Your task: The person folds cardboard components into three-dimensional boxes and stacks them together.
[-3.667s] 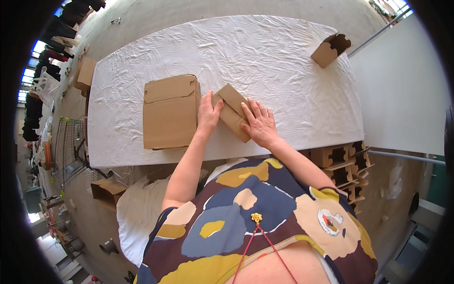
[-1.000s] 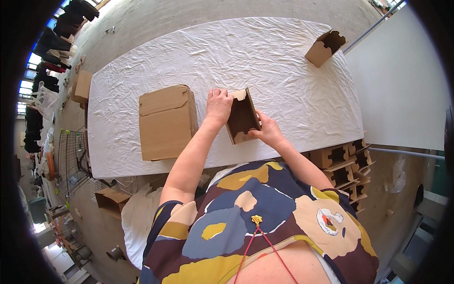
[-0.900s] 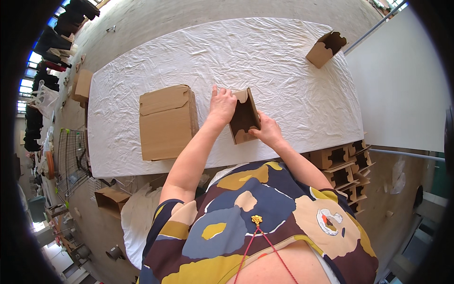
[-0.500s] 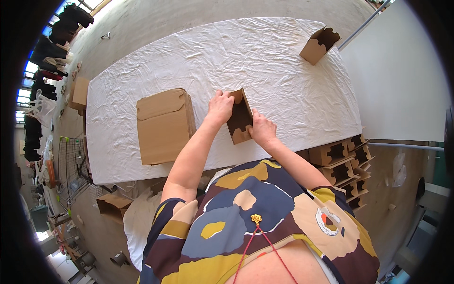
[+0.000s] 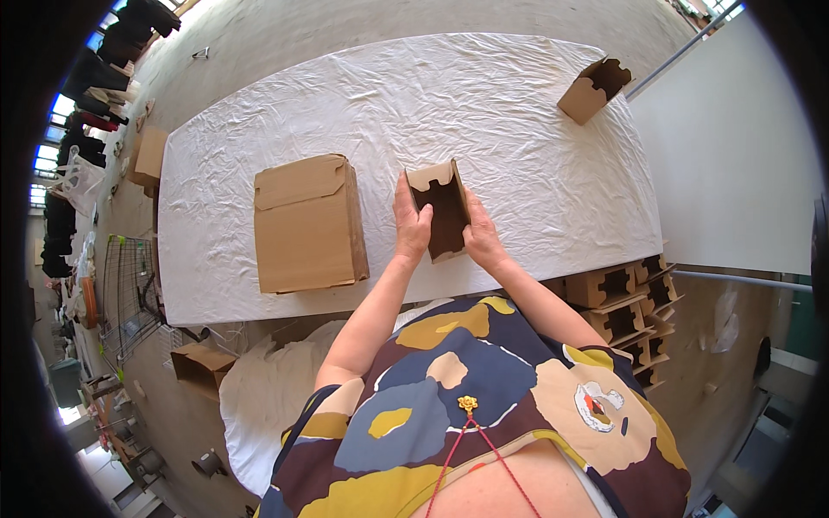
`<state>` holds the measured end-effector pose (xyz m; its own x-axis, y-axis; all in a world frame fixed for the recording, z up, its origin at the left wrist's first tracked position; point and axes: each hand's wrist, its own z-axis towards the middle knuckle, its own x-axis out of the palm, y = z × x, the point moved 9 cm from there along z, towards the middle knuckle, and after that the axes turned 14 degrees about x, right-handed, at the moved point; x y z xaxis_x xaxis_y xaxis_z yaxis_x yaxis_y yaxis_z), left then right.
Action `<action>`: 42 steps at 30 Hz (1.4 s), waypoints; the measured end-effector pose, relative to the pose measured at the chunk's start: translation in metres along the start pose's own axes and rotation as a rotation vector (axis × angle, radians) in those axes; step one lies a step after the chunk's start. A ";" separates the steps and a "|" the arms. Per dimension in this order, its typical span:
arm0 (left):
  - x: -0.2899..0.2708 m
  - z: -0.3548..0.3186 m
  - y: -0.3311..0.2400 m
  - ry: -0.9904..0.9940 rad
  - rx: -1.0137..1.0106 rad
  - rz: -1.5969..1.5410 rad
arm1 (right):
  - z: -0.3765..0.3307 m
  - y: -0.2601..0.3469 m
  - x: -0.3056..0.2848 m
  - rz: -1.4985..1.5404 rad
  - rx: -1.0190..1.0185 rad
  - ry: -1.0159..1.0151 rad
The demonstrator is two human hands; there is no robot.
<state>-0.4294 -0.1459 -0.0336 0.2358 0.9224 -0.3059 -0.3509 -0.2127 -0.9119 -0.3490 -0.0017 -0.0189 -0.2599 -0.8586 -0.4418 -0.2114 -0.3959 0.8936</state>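
Between my two hands is a brown cardboard box (image 5: 437,177), its open side facing up and its inside dark. My left hand (image 5: 413,223) grips the box's left wall, with the thumb over the edge. My right hand (image 5: 481,231) holds the right wall the same way, so both hands are closed on it. A notched flap shows at the far end of the box. To the left lies a thick stack of flattened cardboard boxes (image 5: 306,226). Another folded, open box (image 5: 589,93) stands at the table's far right corner.
A wrinkled white cloth covers the table (image 5: 518,95). Several formed boxes (image 5: 615,295) are piled below its right front edge. A large white panel (image 5: 725,147) rises at the right. An open carton (image 5: 203,367) and a black wire rack (image 5: 129,293) are at the left.
My left hand has gone from the box's far left edge down to its left wall. My right hand has slid up along the right wall. The far flap now shows at the end.
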 end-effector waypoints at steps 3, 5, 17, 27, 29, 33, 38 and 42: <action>0.007 0.005 -0.004 0.017 0.032 0.114 | 0.002 -0.004 0.004 -0.116 0.025 -0.076; 0.008 0.005 -0.004 0.013 0.057 0.136 | 0.002 -0.001 0.005 -0.106 0.011 -0.096; 0.025 -0.024 -0.078 0.579 0.345 0.802 | 0.001 -0.001 -0.011 0.063 0.080 -0.116; 0.034 0.019 -0.046 0.746 0.096 1.075 | -0.002 -0.004 -0.009 -0.002 0.064 -0.083; 0.039 0.019 -0.040 0.814 0.125 1.170 | -0.002 -0.002 -0.008 -0.018 0.040 -0.071; 0.043 0.017 -0.037 0.909 0.146 1.230 | -0.007 0.004 -0.004 -0.037 0.000 -0.060; 0.045 0.018 -0.036 0.918 0.156 1.196 | -0.006 0.008 0.007 -0.191 -0.047 -0.054; 0.047 0.016 -0.032 0.880 0.194 1.191 | -0.005 0.008 0.010 -0.279 -0.046 -0.057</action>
<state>-0.4216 -0.0902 -0.0140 0.1635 -0.2568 -0.9525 -0.8207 -0.5712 0.0132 -0.3485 -0.0154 -0.0162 -0.2506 -0.6955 -0.6734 -0.2399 -0.6293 0.7392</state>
